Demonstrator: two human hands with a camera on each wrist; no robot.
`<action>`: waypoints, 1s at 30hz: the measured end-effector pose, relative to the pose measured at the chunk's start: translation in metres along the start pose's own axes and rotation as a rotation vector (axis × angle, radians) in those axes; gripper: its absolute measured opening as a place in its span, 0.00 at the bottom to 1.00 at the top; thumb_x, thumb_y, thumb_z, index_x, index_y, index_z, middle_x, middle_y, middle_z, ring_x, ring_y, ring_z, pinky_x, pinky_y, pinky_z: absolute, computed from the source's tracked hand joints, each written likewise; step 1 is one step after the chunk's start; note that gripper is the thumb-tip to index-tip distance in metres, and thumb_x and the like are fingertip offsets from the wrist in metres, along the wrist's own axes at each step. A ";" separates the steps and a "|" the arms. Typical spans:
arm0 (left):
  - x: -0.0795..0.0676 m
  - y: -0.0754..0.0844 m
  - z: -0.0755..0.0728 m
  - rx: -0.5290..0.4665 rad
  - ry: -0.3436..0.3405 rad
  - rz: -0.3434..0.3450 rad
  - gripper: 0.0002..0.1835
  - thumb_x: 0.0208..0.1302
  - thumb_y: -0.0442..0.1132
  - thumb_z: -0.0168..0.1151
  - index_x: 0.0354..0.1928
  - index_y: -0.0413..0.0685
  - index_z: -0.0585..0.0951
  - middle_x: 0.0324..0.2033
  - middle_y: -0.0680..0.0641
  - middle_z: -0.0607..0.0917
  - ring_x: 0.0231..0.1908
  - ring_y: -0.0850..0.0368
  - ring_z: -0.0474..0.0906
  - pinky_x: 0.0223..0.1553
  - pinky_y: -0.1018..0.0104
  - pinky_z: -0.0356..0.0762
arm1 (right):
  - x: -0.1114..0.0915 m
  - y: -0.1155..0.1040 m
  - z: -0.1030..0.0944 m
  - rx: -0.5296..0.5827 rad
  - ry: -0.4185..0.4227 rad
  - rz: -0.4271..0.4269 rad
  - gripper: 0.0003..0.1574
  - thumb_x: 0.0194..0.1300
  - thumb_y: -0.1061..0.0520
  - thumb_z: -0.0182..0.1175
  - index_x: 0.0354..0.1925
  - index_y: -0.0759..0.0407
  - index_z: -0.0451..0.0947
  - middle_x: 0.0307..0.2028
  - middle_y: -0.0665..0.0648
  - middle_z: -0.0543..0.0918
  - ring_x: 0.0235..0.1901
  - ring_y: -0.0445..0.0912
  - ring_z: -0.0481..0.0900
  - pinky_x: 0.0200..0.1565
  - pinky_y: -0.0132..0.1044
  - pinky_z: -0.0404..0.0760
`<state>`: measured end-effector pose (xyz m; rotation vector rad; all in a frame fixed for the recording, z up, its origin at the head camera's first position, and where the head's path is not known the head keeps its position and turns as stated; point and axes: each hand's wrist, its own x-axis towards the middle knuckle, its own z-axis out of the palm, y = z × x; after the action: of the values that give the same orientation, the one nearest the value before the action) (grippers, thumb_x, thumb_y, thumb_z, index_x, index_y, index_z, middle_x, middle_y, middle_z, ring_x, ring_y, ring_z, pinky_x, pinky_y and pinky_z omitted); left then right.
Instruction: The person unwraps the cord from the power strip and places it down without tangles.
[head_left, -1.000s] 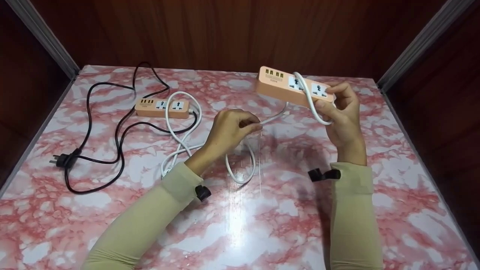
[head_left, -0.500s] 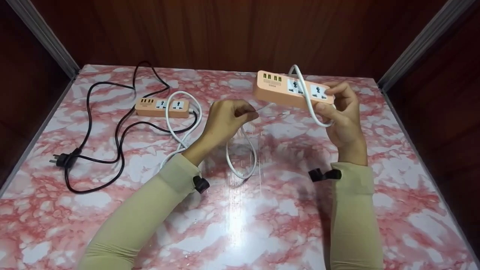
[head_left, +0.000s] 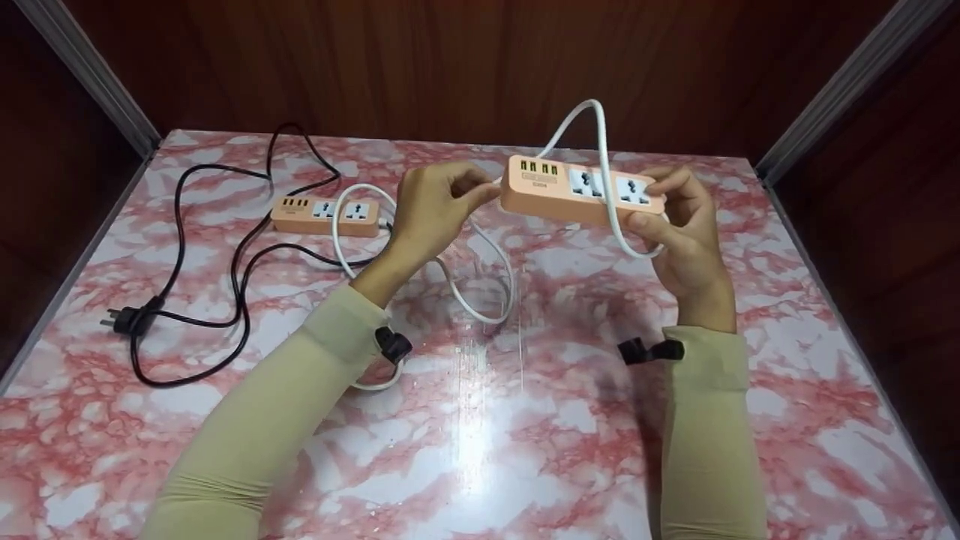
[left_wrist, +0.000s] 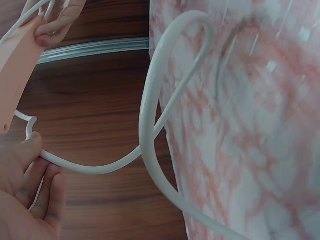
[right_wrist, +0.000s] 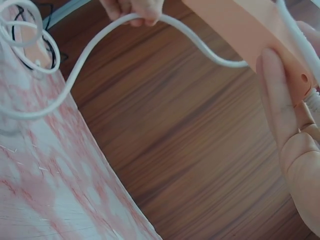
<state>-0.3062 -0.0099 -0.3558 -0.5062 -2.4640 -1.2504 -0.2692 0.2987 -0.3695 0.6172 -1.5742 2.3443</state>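
My right hand (head_left: pixel 688 225) grips one end of an orange power strip (head_left: pixel 555 199) and holds it up above the table, sockets and USB ports facing the head camera. Its white cord (head_left: pixel 604 150) leaves the gripped end, crosses over the top face and arches up behind the strip. Beside the far end, my left hand (head_left: pixel 442 202) pinches that cord between thumb and fingers, as the left wrist view shows on the cord (left_wrist: pixel 90 169). From there the cord droops in a loop (head_left: pixel 487 319) toward the table, partly hidden behind my left arm.
A second orange power strip (head_left: pixel 322 217) lies at the back left, with a white cord loop over it. Its black cord (head_left: pixel 180 217) curls across the left side to a black plug (head_left: pixel 131 321). Dark wood panels (head_left: pixel 450 67) enclose the marbled table (head_left: pixel 562 435).
My left hand has risen and moved left and away, drawing the white cord along. The cord's arch over the held strip has grown taller. The strip's far end has dipped slightly.
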 end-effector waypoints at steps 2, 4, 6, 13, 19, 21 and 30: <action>0.003 0.001 -0.004 0.001 0.022 0.015 0.11 0.67 0.51 0.75 0.41 0.54 0.93 0.30 0.55 0.91 0.29 0.63 0.79 0.38 0.66 0.71 | 0.000 0.000 0.000 -0.004 0.001 0.002 0.16 0.53 0.79 0.64 0.40 0.68 0.77 0.53 0.66 0.79 0.38 0.48 0.79 0.21 0.27 0.72; 0.007 0.002 -0.007 -0.009 0.054 0.033 0.10 0.66 0.51 0.75 0.40 0.54 0.93 0.29 0.55 0.91 0.29 0.62 0.79 0.39 0.66 0.71 | 0.000 0.000 -0.001 -0.001 -0.002 0.002 0.16 0.54 0.79 0.63 0.40 0.69 0.77 0.53 0.67 0.79 0.41 0.50 0.80 0.25 0.28 0.78; 0.009 0.003 -0.010 -0.031 0.085 0.050 0.09 0.66 0.50 0.76 0.40 0.54 0.93 0.29 0.55 0.91 0.29 0.62 0.80 0.38 0.67 0.71 | 0.000 0.000 -0.001 0.003 -0.006 0.004 0.16 0.54 0.80 0.63 0.40 0.69 0.77 0.53 0.67 0.79 0.44 0.52 0.81 0.30 0.30 0.83; 0.012 0.010 -0.019 -0.098 0.168 0.093 0.09 0.68 0.48 0.75 0.39 0.51 0.92 0.31 0.54 0.90 0.31 0.64 0.82 0.39 0.70 0.76 | -0.001 0.001 -0.004 -0.015 -0.014 0.024 0.15 0.56 0.80 0.63 0.41 0.70 0.78 0.54 0.67 0.79 0.43 0.52 0.82 0.31 0.32 0.84; 0.012 0.014 -0.028 -0.181 0.188 0.128 0.10 0.68 0.48 0.74 0.40 0.50 0.91 0.34 0.55 0.90 0.35 0.68 0.84 0.42 0.72 0.82 | 0.000 0.003 -0.006 -0.066 0.003 0.029 0.16 0.57 0.80 0.64 0.42 0.68 0.78 0.54 0.66 0.80 0.42 0.51 0.83 0.27 0.31 0.83; 0.011 0.014 -0.031 -0.192 0.194 0.163 0.11 0.68 0.48 0.74 0.40 0.48 0.91 0.34 0.55 0.89 0.36 0.68 0.84 0.42 0.71 0.83 | 0.000 0.003 -0.006 -0.083 0.013 0.027 0.17 0.57 0.80 0.64 0.42 0.67 0.79 0.54 0.65 0.80 0.41 0.50 0.84 0.26 0.30 0.83; 0.000 0.008 -0.042 -0.148 0.189 0.310 0.10 0.68 0.45 0.74 0.41 0.46 0.91 0.35 0.52 0.88 0.39 0.63 0.84 0.45 0.64 0.82 | 0.001 0.006 -0.008 -0.110 0.070 0.054 0.18 0.57 0.80 0.65 0.43 0.66 0.79 0.49 0.61 0.81 0.39 0.49 0.83 0.32 0.32 0.85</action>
<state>-0.2970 -0.0396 -0.3267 -0.7400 -2.0540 -1.2898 -0.2745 0.3035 -0.3768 0.4687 -1.6948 2.2728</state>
